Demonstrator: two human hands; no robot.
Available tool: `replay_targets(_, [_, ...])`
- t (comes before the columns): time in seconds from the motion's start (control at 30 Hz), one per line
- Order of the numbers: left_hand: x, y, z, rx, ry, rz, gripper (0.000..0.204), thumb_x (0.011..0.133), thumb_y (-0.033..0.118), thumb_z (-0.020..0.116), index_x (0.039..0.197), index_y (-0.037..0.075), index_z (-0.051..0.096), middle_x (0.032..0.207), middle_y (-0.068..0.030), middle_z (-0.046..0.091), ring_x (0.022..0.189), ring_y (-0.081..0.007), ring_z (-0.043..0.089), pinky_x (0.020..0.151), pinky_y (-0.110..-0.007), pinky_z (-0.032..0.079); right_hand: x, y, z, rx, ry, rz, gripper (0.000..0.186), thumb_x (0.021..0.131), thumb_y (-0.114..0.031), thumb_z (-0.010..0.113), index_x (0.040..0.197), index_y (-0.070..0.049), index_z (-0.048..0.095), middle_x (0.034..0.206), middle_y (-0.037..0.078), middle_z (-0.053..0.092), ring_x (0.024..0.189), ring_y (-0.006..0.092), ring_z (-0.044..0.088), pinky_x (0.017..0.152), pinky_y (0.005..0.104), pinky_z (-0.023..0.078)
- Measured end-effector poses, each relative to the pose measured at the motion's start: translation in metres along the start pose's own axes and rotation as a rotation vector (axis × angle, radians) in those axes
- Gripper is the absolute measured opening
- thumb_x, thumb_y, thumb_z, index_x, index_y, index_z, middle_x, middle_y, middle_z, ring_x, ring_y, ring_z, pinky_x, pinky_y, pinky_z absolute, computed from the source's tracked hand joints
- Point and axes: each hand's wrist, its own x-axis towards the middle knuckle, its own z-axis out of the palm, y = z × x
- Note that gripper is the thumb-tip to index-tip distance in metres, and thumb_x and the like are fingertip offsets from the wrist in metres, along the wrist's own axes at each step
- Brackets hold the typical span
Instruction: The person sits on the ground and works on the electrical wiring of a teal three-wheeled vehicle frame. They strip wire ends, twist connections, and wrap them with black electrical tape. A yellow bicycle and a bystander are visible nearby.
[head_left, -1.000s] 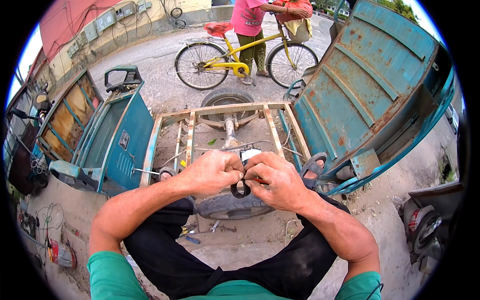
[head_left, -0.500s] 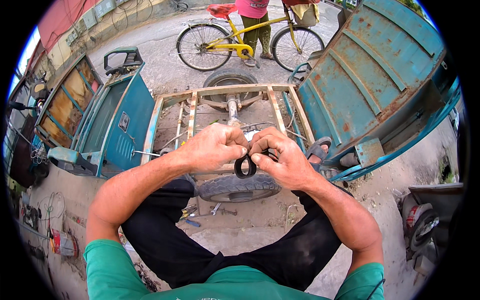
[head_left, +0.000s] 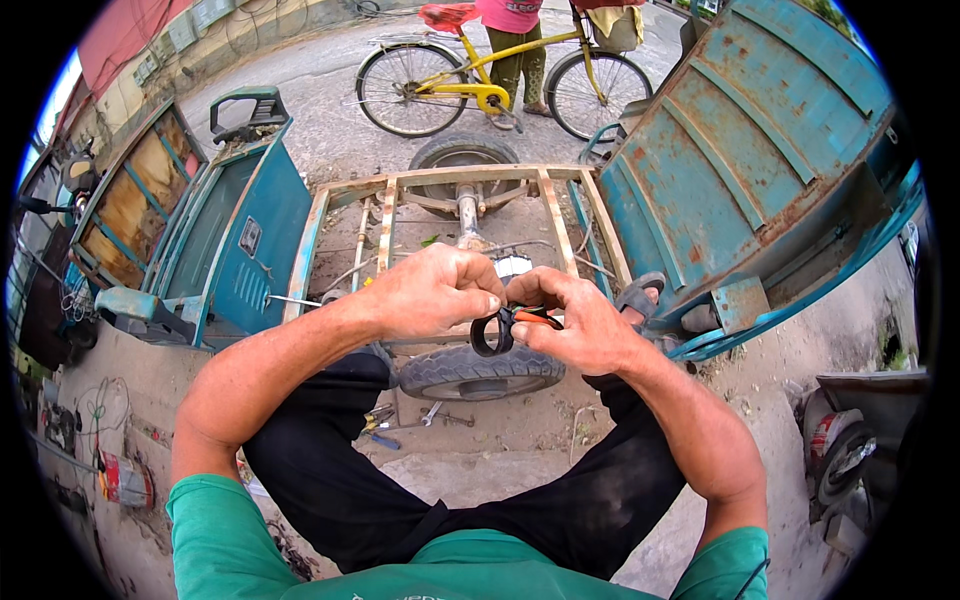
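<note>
The person's left hand (head_left: 445, 290) is closed in a pinch at the top edge of a black loop (head_left: 479, 342), though what sits between its fingertips is hidden. The loop hangs between the hands, above the near tire (head_left: 480, 373), beside an orange-and-black piece (head_left: 538, 318) gripped by the right hand (head_left: 585, 325); whether they join cannot be told. The step seems to be fine fingertip handling, and the next move likely calls for a steady right grip.

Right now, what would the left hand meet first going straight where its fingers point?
The left hand would probably meet the right hand, near the black loop; depth is unclear.
</note>
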Motion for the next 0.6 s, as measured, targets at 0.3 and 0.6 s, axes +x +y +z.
replay_targets(0.3, [0.003,-0.006,0.008,0.059,-0.002,-0.006,0.013,0.091,0.011,0.065,0.097,-0.001,0.068,0.076,0.0015,0.062,0.067,-0.0059,0.052,0.059,-0.026,0.043,0.000,0.001,0.005,-0.049,0.043,-0.022,0.029,0.082,-0.014,0.071,0.100,0.007,0.063,0.085,0.015,0.067,0.078,0.0187,0.063,0.072,0.0349,0.052])
replay_targets(0.6, [0.002,-0.003,0.012,0.143,0.015,0.068,0.017,0.088,0.014,0.066,0.092,-0.002,0.070,0.076,-0.0069,0.069,0.070,-0.0125,0.061,0.066,-0.033,0.050,0.002,0.005,0.002,0.024,-0.068,0.094,0.026,0.085,-0.018,0.069,0.094,0.006,0.065,0.078,0.012,0.066,0.073,0.0179,0.063,0.070,0.0356,0.052])
